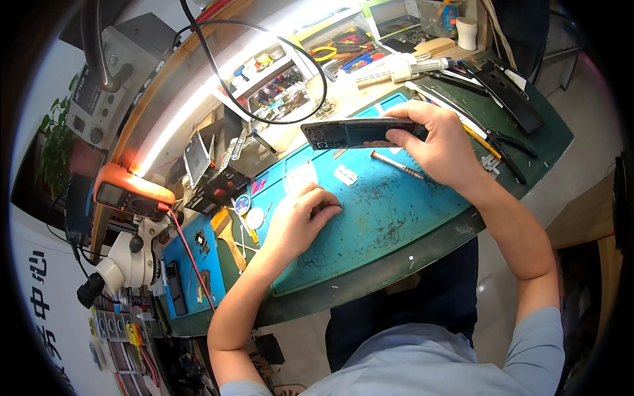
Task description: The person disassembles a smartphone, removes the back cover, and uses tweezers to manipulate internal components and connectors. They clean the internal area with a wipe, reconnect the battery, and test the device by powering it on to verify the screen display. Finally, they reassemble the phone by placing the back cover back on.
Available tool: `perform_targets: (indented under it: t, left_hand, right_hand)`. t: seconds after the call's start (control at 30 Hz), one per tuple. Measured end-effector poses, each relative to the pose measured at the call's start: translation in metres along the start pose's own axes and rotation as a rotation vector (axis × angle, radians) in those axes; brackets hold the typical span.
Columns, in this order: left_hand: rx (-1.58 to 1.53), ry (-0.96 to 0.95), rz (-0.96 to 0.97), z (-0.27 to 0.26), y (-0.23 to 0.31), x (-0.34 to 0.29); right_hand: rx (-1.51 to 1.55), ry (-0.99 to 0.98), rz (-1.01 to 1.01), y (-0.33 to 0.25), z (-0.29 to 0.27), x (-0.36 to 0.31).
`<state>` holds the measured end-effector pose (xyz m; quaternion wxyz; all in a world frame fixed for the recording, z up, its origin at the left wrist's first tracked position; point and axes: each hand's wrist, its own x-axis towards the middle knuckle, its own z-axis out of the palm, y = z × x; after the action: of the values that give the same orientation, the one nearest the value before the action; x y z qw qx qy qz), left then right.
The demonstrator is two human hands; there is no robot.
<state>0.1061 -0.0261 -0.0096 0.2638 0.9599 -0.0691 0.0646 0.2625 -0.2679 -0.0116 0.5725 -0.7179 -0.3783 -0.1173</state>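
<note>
My right hand (446,142) grips one end of a dark, thin smartphone (353,134), thumb on the near face and fingers behind. The phone is held raised and tilted above a blue work mat (317,267). Lower and to the left, my left hand (298,221) hovers at or just over the mat, its fingers curled and thumb and fingertips pressed together. Whatever sits in that pinch, if anything, is too small to make out. Between the hands lie a small pale metal plate with cut-outs (345,175) and a slim screwdriver (397,165).
An orange multimeter (132,191) with a red lead stands at left, above a white microscope part (129,264). Beside the mat lies a wooden-handled brush (231,244). Pliers (507,155) rest at right. A black cable (323,82) loops over the back.
</note>
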Motion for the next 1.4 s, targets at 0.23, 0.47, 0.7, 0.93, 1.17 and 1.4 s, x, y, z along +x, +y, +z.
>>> perform_targets:
  t: [0.23,0.47,0.7,0.93,1.17,1.4]
  left_hand:
    - [0.191,0.134,0.158,-0.006,-0.018,0.006]
    - [0.214,0.226,0.012,-0.025,-0.036,0.015]
    - [0.153,0.102,0.162,0.006,-0.014,0.024]
    - [0.290,0.128,0.259,0.008,-0.017,0.024]
    - [0.262,0.314,0.067,-0.021,-0.045,0.014]
    - [0.175,0.356,-0.001,-0.029,-0.030,0.000]
  right_hand:
    - [-0.004,-0.020,0.055,-0.001,-0.003,0.000]
    - [-0.008,-0.029,0.069,-0.005,-0.002,0.000]
    - [0.145,-0.120,0.320,-0.003,-0.006,0.004]
    - [0.544,-0.198,0.539,0.015,-0.011,0.007]
    - [0.580,-0.250,0.579,0.011,-0.009,0.006]
    - [0.588,-0.394,0.601,0.004,-0.010,0.005]
